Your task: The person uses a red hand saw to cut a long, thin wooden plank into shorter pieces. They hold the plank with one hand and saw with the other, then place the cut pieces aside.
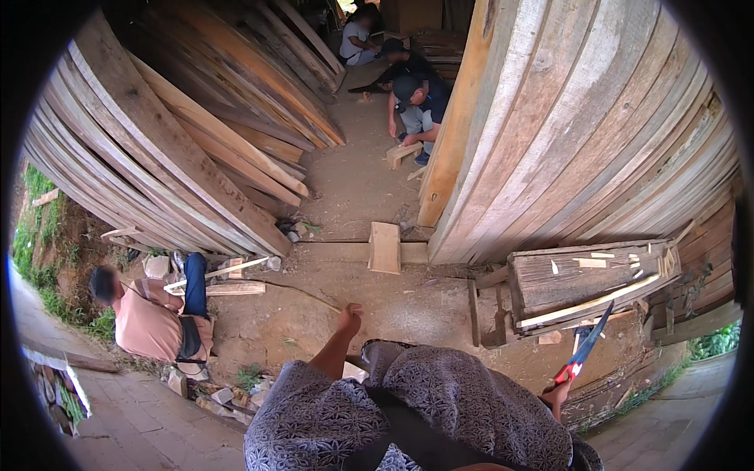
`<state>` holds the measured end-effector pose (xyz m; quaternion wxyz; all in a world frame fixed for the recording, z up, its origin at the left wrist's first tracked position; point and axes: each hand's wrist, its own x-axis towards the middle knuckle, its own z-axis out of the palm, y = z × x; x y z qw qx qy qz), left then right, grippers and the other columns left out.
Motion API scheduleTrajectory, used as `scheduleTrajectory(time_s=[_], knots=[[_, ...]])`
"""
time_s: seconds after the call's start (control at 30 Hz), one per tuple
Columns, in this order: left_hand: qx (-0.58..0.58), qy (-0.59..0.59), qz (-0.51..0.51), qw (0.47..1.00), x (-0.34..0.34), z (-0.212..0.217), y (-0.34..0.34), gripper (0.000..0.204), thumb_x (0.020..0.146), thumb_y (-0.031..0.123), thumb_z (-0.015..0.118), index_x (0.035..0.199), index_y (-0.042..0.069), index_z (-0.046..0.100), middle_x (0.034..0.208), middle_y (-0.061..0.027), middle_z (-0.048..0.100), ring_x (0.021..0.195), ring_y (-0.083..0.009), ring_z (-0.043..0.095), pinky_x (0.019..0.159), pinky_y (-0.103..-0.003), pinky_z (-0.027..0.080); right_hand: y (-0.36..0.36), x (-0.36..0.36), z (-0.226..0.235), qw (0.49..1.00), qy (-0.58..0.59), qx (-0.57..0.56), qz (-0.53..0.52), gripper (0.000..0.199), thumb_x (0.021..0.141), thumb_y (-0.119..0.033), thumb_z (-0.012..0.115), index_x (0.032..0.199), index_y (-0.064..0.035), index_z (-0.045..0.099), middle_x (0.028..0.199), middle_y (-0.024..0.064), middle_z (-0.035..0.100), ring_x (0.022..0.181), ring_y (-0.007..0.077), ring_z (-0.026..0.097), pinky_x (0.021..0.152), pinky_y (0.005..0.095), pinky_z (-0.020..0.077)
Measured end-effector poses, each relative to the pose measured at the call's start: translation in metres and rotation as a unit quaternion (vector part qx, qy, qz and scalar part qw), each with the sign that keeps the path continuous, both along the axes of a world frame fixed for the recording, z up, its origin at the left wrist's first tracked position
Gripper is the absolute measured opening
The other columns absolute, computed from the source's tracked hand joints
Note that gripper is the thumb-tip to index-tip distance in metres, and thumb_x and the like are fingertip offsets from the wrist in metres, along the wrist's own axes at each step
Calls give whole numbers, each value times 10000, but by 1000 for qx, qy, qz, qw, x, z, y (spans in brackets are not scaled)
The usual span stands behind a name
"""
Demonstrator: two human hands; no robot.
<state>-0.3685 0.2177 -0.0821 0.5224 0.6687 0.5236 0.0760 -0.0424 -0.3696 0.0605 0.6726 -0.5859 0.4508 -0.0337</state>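
My right hand (559, 391) is closed round the red handle of a handsaw (583, 349), whose dark blade points up and away to the right, near a wooden bench. Bare ground lies below my left hand (350, 316). Its fingers look curled, and whatever they may hold is hidden. A thin dark line, perhaps a stick or cord (302, 292), runs from the left up to that hand; I cannot tell whether they touch. Beyond it, a short plank (385, 247) rests across a low wooden sill (330, 251).
Tall boards (565, 118) lean at the right, and more boards (157, 141) at the left. The rough bench (550, 282) carries wood offcuts and a long strip. A person in a pink shirt (149, 322) sits left beside wood strips. Several people crouch farther back, one handling a wood block (402, 153).
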Motion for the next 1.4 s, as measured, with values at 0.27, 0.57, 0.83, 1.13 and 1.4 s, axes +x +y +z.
scheduleTrajectory(time_s=[0.27,0.57,0.83,1.13,1.4], knots=[[-154,-158,-200,955,9,117,-16,292,971,103,478,1206,25,633,1146,-179,674,1042,-226,661,896,-340,514,67,80,-60,995,-62,-13,75,340,846,-473,692,852,-137,641,639,-10,525,470,121,461,403,275,354],[-4,123,-437,891,13,178,-42,344,1008,225,436,1251,69,622,957,-121,747,948,-232,705,907,-349,501,176,156,-101,992,-72,55,93,352,1029,-396,464,1080,-62,565,840,74,631,631,177,617,557,347,557],[-14,97,-458,883,-86,97,-14,365,912,18,475,1225,104,640,985,-118,743,945,-259,710,845,-361,542,230,163,-94,969,-83,213,95,234,1040,-257,448,1174,-72,501,992,117,630,744,245,666,645,365,622],[-79,151,-290,942,-128,132,-57,385,850,-3,494,1196,65,649,1017,-127,739,881,-252,707,773,-364,547,200,165,-107,966,31,211,145,232,1039,-240,454,1104,-46,565,948,89,650,837,214,663,756,345,614],[-201,170,-215,941,-195,69,-107,328,885,17,566,1203,44,642,971,-160,729,782,-262,724,711,-388,582,160,188,-59,977,44,84,189,284,1030,-321,509,1133,-65,577,993,65,672,890,170,678,775,313,611]])
